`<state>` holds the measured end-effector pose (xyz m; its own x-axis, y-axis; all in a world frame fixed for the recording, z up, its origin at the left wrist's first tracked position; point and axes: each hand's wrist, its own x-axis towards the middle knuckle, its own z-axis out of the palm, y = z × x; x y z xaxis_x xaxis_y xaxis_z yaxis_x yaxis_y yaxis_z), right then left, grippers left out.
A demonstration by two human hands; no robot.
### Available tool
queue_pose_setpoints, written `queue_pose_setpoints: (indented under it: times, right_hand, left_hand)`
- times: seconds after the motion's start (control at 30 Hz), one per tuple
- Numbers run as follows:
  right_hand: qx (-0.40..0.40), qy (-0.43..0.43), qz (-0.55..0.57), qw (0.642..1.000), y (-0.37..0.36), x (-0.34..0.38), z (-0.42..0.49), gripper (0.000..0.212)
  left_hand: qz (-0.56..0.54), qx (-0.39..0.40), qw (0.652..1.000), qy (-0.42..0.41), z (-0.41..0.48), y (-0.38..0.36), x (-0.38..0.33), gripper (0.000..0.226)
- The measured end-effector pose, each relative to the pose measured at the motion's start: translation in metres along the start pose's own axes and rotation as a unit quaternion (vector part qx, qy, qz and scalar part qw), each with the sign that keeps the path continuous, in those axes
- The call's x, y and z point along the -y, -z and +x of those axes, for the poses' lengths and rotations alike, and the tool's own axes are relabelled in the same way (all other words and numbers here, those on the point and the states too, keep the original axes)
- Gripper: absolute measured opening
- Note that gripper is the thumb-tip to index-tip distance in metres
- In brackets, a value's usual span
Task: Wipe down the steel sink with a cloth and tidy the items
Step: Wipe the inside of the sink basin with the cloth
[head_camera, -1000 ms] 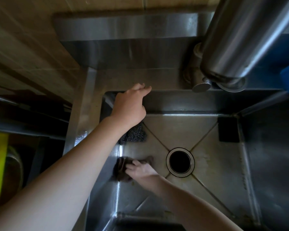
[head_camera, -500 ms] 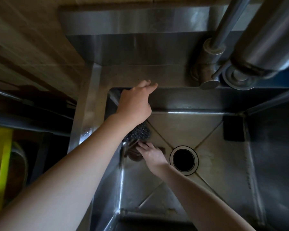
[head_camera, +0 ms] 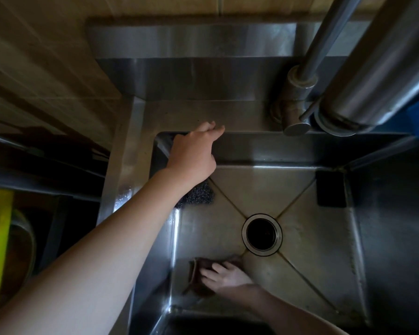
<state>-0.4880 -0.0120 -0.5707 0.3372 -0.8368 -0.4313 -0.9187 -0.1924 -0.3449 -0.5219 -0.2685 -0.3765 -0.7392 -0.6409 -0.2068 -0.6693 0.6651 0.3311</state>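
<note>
Below, the right hand [head_camera: 225, 274] pressed spread fingers [head_camera: 212, 270] on the crumpled brown cloth [head_camera: 198, 280], at seven o'clock of the round drain [head_camera: 261, 234]; the left hand [head_camera: 194, 151] rested loosely on the rim of the steel sink [head_camera: 240, 114]. Wide strokes risked snagging cloth in the drain.

steel sink [head_camera: 264, 189], deep and square, floor creased in an x down to the round drain [head_camera: 261, 234]. brown cloth [head_camera: 197, 274] lies crumpled on the near-left floor, under the right hand [head_camera: 225, 274]'s flat fingers. dark wire scourer [head_camera: 200, 195] sits far-left, black pad [head_camera: 330, 188] in the far-right corner.
</note>
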Motion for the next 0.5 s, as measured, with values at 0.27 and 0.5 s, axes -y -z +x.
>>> queue_pose_setpoints:
  times: [0.27,0.5]
  right_hand:
    - [-0.104,-0.144,0.040,0.983,0.052,-0.036,0.032,0.039]
    - [-0.045,-0.174,0.142,0.973,0.061,0.006,0.099,0.053]
  left_hand:
    - [-0.008,0.004,1.000,-0.006,0.000,-0.001,0.002,0.070]
    - [-0.011,0.004,1.000,-0.009,0.000,-0.002,0.002,0.069]
